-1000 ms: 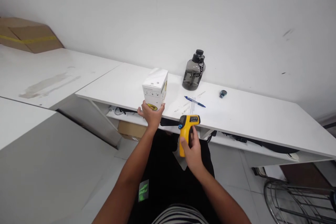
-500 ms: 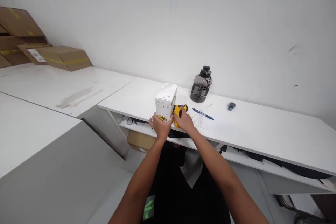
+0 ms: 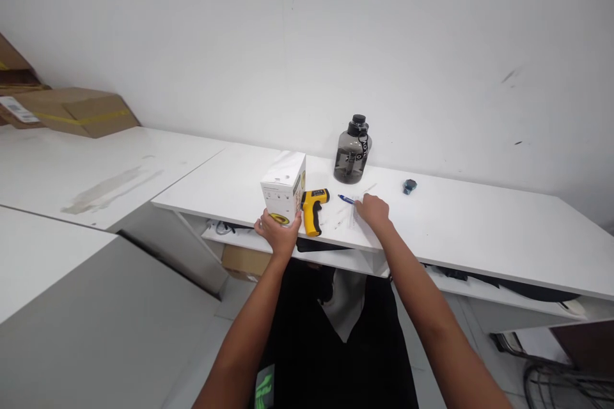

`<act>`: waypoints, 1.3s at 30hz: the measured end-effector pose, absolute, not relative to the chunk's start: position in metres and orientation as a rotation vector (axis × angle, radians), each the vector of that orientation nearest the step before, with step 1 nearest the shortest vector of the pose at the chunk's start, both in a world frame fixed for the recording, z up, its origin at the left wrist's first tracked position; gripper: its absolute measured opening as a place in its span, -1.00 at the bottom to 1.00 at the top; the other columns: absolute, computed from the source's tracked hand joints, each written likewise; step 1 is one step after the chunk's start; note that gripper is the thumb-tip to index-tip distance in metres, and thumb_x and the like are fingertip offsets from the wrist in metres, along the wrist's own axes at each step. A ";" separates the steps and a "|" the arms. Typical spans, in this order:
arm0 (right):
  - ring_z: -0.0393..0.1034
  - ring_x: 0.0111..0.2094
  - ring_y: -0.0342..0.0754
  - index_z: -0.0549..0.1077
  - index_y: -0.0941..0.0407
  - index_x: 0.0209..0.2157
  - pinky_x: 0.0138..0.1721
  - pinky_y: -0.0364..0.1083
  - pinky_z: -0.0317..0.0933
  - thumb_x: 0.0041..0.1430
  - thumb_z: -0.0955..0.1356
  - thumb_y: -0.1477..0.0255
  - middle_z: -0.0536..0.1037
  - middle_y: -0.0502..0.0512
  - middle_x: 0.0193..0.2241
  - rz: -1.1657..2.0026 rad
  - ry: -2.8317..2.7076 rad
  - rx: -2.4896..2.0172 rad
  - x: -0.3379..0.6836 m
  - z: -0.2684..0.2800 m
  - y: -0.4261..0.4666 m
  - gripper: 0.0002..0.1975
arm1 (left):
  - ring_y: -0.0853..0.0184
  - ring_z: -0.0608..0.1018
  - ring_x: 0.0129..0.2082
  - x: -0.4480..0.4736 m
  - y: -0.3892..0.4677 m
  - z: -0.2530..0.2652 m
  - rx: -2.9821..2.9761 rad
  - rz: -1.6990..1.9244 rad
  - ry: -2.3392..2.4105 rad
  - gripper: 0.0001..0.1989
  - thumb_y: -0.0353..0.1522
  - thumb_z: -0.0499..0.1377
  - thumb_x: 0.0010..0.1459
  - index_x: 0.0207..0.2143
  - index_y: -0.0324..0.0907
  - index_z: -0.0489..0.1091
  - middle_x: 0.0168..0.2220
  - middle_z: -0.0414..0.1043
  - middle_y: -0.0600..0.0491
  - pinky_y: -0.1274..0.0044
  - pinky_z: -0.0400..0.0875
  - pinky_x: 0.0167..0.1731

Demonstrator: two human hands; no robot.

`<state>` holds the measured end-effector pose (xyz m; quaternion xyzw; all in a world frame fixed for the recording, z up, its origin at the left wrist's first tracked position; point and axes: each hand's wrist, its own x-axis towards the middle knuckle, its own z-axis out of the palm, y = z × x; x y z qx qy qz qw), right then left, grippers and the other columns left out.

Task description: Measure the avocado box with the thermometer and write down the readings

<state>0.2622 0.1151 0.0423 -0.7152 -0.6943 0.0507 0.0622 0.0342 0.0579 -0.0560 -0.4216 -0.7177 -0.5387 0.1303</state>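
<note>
My left hand (image 3: 280, 234) is wrapped round the lower front of a white box (image 3: 284, 186) with an avocado picture, which stands at the table's front edge. Just right of the box lies a yellow and black infrared thermometer gun (image 3: 313, 211), touched by neither hand. My right hand (image 3: 375, 211) is closed on the right part of a blue pen (image 3: 346, 199); its tip points left, over a slip of paper (image 3: 355, 218) on the white table (image 3: 460, 223). The fingertips on the pen are partly hidden.
A dark translucent water bottle (image 3: 352, 150) stands by the wall behind the pen. To its right lies a small dark blue object (image 3: 409, 186). Cardboard boxes (image 3: 86, 112) sit on the left table. Below the tabletop runs a shelf (image 3: 336, 260).
My right hand has left the thermometer gun and moved right onto the pen. The left hand stays on the box. The view has shifted somewhat to the right.
</note>
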 end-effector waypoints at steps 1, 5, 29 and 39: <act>0.44 -0.15 0.16 0.45 0.21 -0.16 -0.26 -0.03 0.21 0.29 0.17 0.31 0.53 0.35 -0.19 0.158 -2.135 -2.171 0.272 0.038 0.117 -0.66 | 0.08 0.36 0.02 0.034 0.058 -0.056 -1.228 -1.571 -2.090 -0.19 -0.08 0.27 -0.12 0.08 -0.28 0.03 -0.05 0.31 -0.19 0.15 -0.03 0.13; 0.46 -0.26 0.13 0.44 0.21 -0.16 -0.31 -0.04 0.19 0.30 0.13 0.42 0.54 0.31 -0.30 0.061 -2.234 -2.013 0.291 0.023 0.119 -0.69 | 0.06 0.33 0.03 0.034 0.059 -0.056 -1.250 -1.583 -2.106 -0.16 -0.08 0.27 -0.13 0.10 -0.29 0.00 -0.03 0.29 -0.21 0.12 -0.05 0.12; 0.26 -0.47 -0.10 0.32 0.09 -0.58 -0.38 -0.12 0.14 0.08 0.30 0.14 0.36 -0.05 -0.59 0.832 -1.595 -1.285 0.291 0.006 0.098 -0.66 | 0.04 0.22 0.09 0.038 0.058 -0.055 -1.206 -1.565 -2.161 -0.15 -0.10 0.25 -0.11 0.13 -0.31 -0.02 0.01 0.22 -0.23 0.14 -0.04 0.14; 0.01 -0.58 -0.16 0.03 0.06 -0.69 -0.49 -0.14 -0.03 0.05 0.27 0.25 0.07 -0.13 -0.70 0.824 -1.625 -1.360 0.291 -0.002 0.101 -0.61 | 0.03 0.22 0.10 0.038 0.058 -0.058 -1.210 -1.534 -2.175 -0.16 -0.12 0.25 -0.11 0.14 -0.28 -0.02 0.04 0.21 -0.21 0.15 -0.03 0.14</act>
